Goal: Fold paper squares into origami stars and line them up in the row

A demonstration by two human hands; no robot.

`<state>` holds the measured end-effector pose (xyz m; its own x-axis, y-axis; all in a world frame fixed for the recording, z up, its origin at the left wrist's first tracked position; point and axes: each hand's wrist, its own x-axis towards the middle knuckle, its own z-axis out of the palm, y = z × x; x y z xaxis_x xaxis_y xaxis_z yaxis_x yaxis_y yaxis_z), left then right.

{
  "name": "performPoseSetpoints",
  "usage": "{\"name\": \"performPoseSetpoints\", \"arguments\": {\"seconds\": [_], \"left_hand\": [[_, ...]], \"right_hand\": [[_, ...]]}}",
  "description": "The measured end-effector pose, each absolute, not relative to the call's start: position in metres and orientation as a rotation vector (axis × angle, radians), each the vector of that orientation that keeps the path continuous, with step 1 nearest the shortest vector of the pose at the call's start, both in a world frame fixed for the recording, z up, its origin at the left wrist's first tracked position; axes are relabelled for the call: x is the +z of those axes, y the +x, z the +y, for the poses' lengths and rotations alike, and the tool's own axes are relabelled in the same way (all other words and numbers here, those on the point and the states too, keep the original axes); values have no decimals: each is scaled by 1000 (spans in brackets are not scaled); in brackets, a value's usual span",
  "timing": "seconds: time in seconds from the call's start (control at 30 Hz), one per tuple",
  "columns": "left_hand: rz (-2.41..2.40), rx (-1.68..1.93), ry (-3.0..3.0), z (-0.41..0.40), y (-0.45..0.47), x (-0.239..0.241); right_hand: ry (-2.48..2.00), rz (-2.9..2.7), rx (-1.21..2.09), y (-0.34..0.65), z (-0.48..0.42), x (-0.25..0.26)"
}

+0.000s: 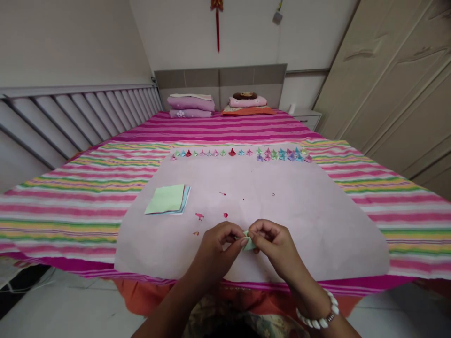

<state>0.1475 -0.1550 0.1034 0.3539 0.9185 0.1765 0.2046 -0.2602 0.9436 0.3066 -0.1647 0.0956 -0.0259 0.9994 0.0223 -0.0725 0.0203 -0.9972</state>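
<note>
Both hands meet over the near part of the pale sheet [310,206], fingertips nearly touching. Left hand [221,244]: thumb and forefinger pinched together on the left edge of a small folded green paper [249,244]. Right hand [275,238]: thumb and fingers curled, pinching the same paper from the right side, its tips slightly farther from the body than the left's.

Key relation: the paper sits directly between the two sets of fingertips, neither hand nearer, both in contact. Its visible face spreads toward the body below the pinch; the upper part is mostly hidden by fingers. Long axis: cannot tell. Whether it touches the sheet or is held just above: cannot tell.

Surroundings: paper stack [166,199], pale green on top, lies flat to the left and farther out, nearer the left hand. Folded paper pieces [231,152] line the sheet's far edge, well apart from both hands.
</note>
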Motion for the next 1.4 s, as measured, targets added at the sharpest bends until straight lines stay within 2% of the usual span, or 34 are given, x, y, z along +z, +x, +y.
{"name": "performPoseSetpoints", "arguments": {"seconds": [0.27, 0.67, 0.93, 1.1, 1.4], "left_hand": [[995, 1036, 1435, -157, 155, 96], [978, 1012, 1367, -157, 154, 96], [927, 1020, 1196, -155, 155, 95], [990, 930, 1317, -156, 156, 93], [1041, 1005, 1460, -156, 153, 93]], "right_hand": [[-1066, -1076, 1307, 307, -168, 91], [-1010, -1153, 1389, 312, -168, 88], [-1055, -1239, 1281, 314, -169, 90], [-1028, -1249, 1258, 311, -171, 90], [-1008, -1144, 1294, 304, -172, 84]]}}
